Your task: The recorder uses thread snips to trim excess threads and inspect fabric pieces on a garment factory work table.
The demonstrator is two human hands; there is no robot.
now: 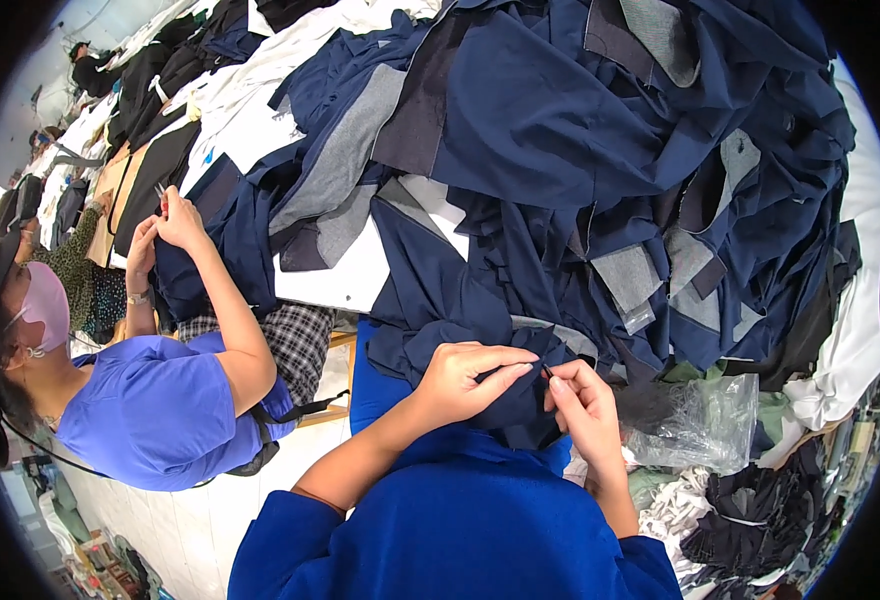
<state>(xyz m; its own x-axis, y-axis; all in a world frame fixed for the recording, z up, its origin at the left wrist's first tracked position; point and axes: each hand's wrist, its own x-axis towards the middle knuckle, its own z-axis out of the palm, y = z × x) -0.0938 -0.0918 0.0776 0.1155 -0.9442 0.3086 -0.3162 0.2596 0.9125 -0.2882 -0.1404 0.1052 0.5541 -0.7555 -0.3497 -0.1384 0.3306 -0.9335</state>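
Observation:
Navy cloth [505, 408] lies bunched in front of my body, joined to or overlapping the pile on the table. Over it, my left hand [472, 382] pinches with thumb and forefinger, the tips close to my right hand's. What the left fingertips grip is too small to make out. My right hand [584, 408] is closed, thumb against fingers, on a small dark thing [547, 371] that sticks out toward the left fingertips. Its kind cannot be told. A pale grey edge [558, 336] of cloth shows just beyond my hands.
A big heap of navy pieces [550, 120] with grey backing covers the white table [345, 280]. At the left, a co-worker in a blue top [160, 400] holds up a small tool. Right of me are a clear plastic bag [705, 425] and dark fabric bundles [760, 520].

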